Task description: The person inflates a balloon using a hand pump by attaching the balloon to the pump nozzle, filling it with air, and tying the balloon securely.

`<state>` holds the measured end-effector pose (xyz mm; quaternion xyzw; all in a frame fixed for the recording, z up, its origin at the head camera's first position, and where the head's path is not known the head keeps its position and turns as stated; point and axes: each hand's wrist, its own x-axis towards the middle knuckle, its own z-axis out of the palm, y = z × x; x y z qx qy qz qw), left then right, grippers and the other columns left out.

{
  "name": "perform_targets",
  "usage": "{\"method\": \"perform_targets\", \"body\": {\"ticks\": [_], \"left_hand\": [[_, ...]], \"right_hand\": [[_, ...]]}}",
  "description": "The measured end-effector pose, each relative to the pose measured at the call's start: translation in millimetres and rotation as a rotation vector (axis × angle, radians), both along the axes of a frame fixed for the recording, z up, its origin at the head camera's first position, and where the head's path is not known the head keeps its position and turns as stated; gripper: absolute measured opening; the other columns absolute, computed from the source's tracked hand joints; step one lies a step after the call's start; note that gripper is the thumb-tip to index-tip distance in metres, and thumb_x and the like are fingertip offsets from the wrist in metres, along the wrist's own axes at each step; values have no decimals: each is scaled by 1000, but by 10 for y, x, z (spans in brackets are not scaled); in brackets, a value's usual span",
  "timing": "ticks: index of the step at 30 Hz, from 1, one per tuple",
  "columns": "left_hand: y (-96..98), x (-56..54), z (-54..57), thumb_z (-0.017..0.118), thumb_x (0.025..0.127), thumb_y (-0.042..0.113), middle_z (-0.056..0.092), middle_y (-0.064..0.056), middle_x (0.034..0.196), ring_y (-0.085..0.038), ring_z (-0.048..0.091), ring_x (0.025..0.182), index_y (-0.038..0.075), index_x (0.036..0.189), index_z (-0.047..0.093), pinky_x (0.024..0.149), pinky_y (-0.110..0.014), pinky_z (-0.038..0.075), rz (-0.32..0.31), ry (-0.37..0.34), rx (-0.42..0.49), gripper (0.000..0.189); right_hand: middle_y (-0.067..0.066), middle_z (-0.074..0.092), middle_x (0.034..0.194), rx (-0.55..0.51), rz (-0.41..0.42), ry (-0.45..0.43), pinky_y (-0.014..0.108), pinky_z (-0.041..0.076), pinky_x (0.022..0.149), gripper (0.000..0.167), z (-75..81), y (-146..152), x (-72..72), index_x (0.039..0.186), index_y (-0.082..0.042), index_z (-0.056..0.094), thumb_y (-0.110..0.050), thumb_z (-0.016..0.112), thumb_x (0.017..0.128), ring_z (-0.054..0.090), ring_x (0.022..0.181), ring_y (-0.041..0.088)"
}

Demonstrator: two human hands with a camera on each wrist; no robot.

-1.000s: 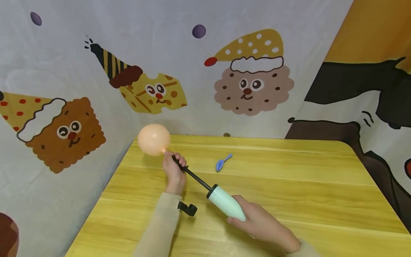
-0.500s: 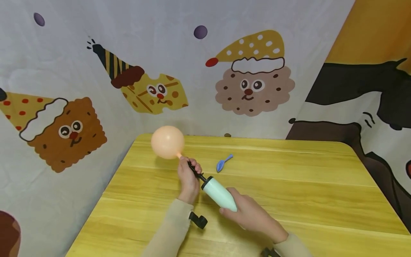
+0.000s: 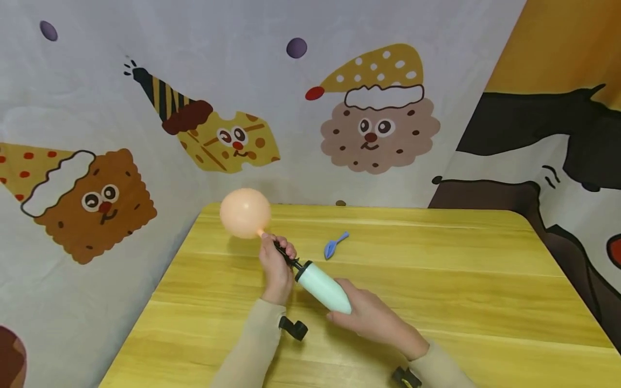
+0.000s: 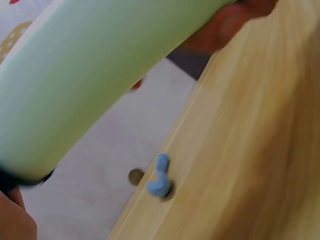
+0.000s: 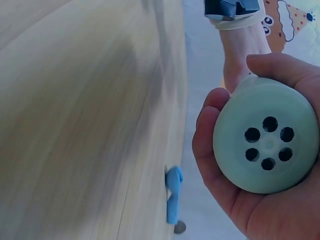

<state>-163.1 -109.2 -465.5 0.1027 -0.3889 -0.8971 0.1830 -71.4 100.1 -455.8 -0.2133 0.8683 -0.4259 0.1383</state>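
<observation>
An inflated peach balloon point(image 3: 245, 213) sits on the nozzle end of a hand balloon pump point(image 3: 324, 288), at the far left of the table. My left hand point(image 3: 275, 269) grips the pump's black front end and the balloon's neck. My right hand point(image 3: 375, 318) holds the mint-green barrel from behind, fingers curled round it. In the right wrist view the barrel's round end point(image 5: 270, 145) shows several dark holes, with the right hand's fingers point(image 5: 207, 145) around it. Only a short piece of the black rod shows between barrel and left hand. The left wrist view shows the green barrel point(image 4: 100, 75) up close.
A flat blue balloon point(image 3: 332, 249) lies on the wooden table point(image 3: 461, 291), right of the left hand and beyond the barrel. A cloth with printed cartoon biscuits point(image 3: 380, 134) hangs behind the table and along its left side.
The pump's rod, long and exposed one second ago, is now mostly inside the barrel. My left hand and the peach balloon have shifted right, the right hand left. The blue balloon stays put.
</observation>
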Motion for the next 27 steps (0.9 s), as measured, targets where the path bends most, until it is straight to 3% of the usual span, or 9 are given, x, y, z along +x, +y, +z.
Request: {"method": "perform_targets", "body": {"ticks": [5, 9, 12, 18, 23, 27], "left_hand": [[-207, -125, 17, 31, 116, 31, 48, 1, 67, -8, 44, 47, 12, 88, 42, 42, -19, 38, 73, 15, 18, 35], [-336, -165, 39, 32, 115, 33, 48, 1, 67, -8, 43, 46, 13, 89, 42, 42, -19, 37, 129, 13, 45, 34], [-364, -180, 57, 34, 115, 35, 48, 1, 67, -9, 43, 47, 12, 89, 43, 42, -19, 38, 152, 9, 58, 35], [-260, -200, 61, 34, 115, 31, 49, 0, 67, -9, 44, 47, 12, 88, 42, 43, -20, 38, 153, 15, 79, 35], [-108, -140, -8, 31, 116, 29, 48, 0, 69, -9, 44, 48, 12, 89, 41, 43, -19, 38, 113, 16, 74, 33], [42, -58, -56, 28, 116, 27, 48, 0, 70, -8, 44, 49, 12, 89, 41, 44, -19, 38, 73, 6, 61, 33]], "right_hand": [[5, 70, 114, 104, 0, 71, 39, 55, 74, 69, -21, 175, 51, 144, -8, 51, -27, 83, 86, 65, 93, 17], [5, 70, 110, 158, 0, 103, 40, 55, 72, 64, -20, 323, 105, 137, -7, 55, -22, 84, 81, 65, 89, 18], [4, 70, 107, 191, -47, 100, 39, 54, 70, 61, -17, 374, 129, 132, -7, 58, -16, 84, 77, 63, 86, 17], [3, 71, 91, 303, -186, 149, 38, 52, 58, 60, -15, 303, 130, 123, -7, 61, -19, 89, 70, 63, 71, 17], [1, 66, 79, 352, -218, 191, 35, 49, 52, 60, -22, 187, 118, 118, -8, 63, -34, 92, 72, 58, 63, 14], [-2, 64, 76, 367, -213, 268, 33, 47, 50, 52, -12, 118, 75, 112, -8, 64, -28, 89, 72, 55, 61, 12]]}}
